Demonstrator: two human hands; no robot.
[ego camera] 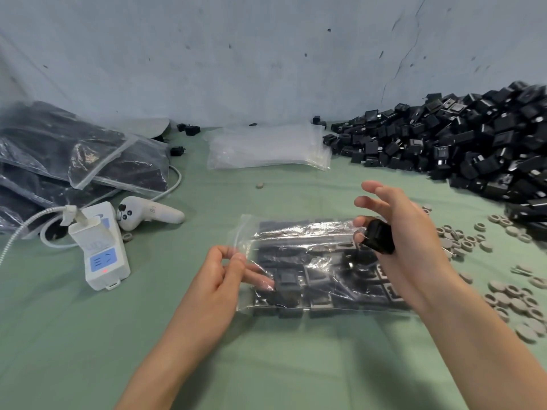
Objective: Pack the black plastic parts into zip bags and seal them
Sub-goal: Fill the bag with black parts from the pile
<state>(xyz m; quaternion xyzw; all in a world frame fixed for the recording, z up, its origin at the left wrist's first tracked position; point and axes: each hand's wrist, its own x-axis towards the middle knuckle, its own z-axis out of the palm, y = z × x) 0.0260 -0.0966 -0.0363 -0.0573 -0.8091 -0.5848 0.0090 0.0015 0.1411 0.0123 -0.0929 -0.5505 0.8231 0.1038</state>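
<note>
Over the zip bag (pixel 310 261), the right hand (pixel 405 229) pinches a black part (pixel 380 236). The left hand (pixel 219 279) pinches the bag's left edge.

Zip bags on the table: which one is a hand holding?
The nearest clear plastic zip bag, with black plastic parts inside: the left hand pinches its left end. The empty stack and filled bags lie untouched.

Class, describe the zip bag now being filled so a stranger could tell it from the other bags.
On the green table, find the zip bag lying nearest the camera. Unlike the empty bags behind it and the filled bags at left, the left hand pinches its edge.
</note>
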